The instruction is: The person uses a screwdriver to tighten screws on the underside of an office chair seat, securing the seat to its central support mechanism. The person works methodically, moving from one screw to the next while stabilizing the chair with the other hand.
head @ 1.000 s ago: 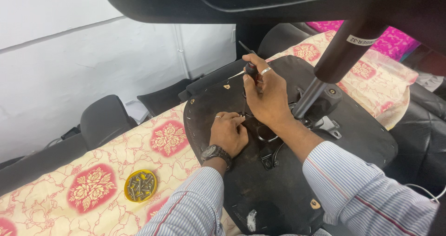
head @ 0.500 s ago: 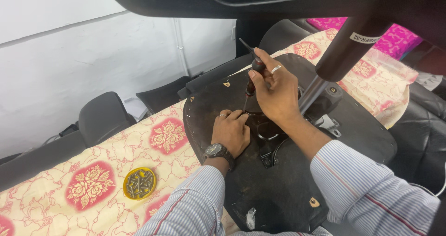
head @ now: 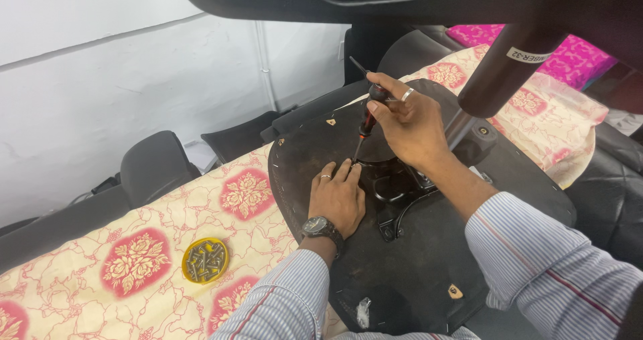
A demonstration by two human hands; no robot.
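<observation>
Head | right hand raised, screwdriver now upright | left hand unchanged

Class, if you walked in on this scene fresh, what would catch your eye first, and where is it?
At centre, the right hand holds a screwdriver upright, tip down on a dark upturned chair seat base, while the left hand lies flat beside the tip. At lower left, a yellow dish of screws sits on the floral cloth.

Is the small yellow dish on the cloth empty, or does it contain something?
Not empty. The yellow dish on the floral cloth holds a loose pile of screws covering most of its bottom.
</observation>
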